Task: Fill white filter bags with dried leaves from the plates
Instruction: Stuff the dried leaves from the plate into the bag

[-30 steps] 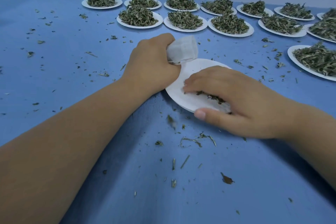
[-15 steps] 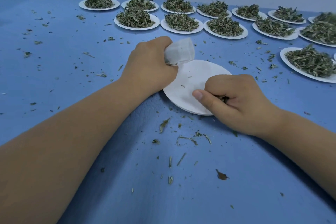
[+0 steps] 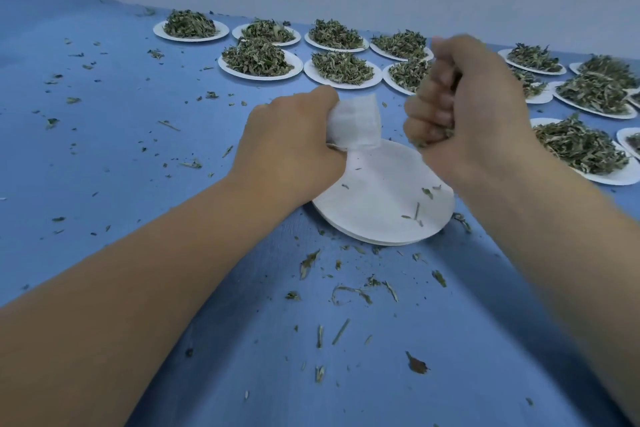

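Observation:
My left hand (image 3: 294, 142) grips a white filter bag (image 3: 356, 121), held upright at the far left edge of a white plate (image 3: 377, 211). That plate lies in the middle of the blue table and carries only a few leaf scraps. My right hand (image 3: 464, 107) is lifted above the plate's right side, just right of the bag. Its fingers are curled round a pinch of dried leaves (image 3: 429, 139), which poke out under the fist. The hand is slightly blurred.
Several white plates heaped with dried leaves (image 3: 258, 61) stand in rows along the back, and more at the right (image 3: 578, 146). Loose leaf bits (image 3: 349, 291) are scattered over the blue cloth. A pale wall rises behind the table.
My right hand gathered the last leaves on the plate, closed round them and rose up toward the bag. My left hand kept holding the bag in place.

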